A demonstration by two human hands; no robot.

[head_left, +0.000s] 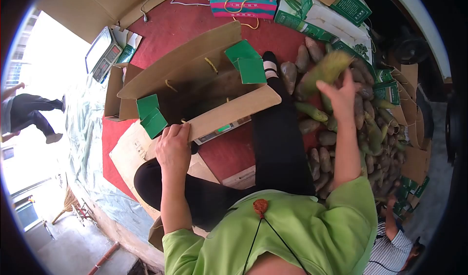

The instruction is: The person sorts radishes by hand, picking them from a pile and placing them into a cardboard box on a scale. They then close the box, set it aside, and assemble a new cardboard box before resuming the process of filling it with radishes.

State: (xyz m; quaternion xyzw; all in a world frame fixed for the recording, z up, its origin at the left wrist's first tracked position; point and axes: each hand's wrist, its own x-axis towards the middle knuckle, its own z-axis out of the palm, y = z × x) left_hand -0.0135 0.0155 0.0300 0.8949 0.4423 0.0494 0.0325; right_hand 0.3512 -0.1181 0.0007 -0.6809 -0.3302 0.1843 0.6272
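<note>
— The fingers of our right hand (341, 97) are closed around a long green-yellow fruit (325, 69), held just above the pile (363, 129) at the right edge of the red mat (229, 153).
— And our left hand (173, 146)?
— Its fingers curl over a flap of the cardboard box (195, 87) near the mat's middle, we think to keep it steady and open.
— The fruit looks blurred, smooth and tapered.

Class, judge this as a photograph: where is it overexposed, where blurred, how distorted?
Head view: daylight at the left edge is blown white; the fruit in the right hand is motion-blurred; the left hand on the cardboard box is sharp; the fisheye lens bends straight edges, blackening corners.
</note>
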